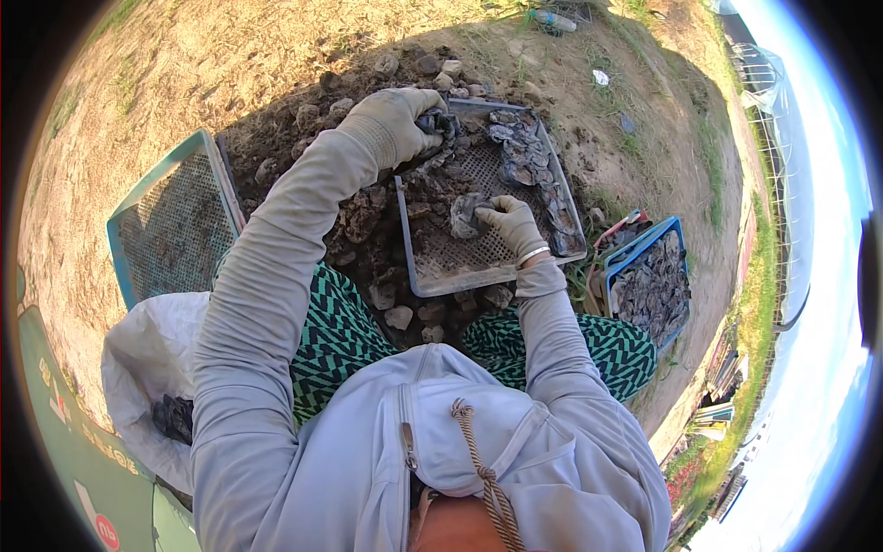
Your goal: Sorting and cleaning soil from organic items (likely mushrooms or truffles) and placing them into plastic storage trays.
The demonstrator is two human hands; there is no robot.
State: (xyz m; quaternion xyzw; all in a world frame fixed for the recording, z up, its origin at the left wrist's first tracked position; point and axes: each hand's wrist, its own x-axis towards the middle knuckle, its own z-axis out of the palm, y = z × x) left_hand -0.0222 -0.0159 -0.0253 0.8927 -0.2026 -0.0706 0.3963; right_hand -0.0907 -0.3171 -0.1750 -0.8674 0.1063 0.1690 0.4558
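Note:
My left hand (391,127), in a dirty beige work glove, is closed round a black crumpled piece (440,123) at the far left corner of a grey mesh tray (474,278). My right hand (510,226), gloved alike, pinches a grey-brown, soil-dusted crumpled piece (469,216) over the middle of the tray. Whether these pieces are thin plastic I cannot tell. Similar dark flattened pieces (526,161) overlap in a row along the tray's far and right sides. Loose soil (441,189) lies on the mesh at its left.
At left stands a teal-rimmed mesh tray (175,221), near a white sack (147,345) with black crumpled material inside. A blue crate (648,285) full of dark pieces sits at right. Soil clods and stones (398,317) surround the grey tray. A plastic bottle (552,20) lies farther off.

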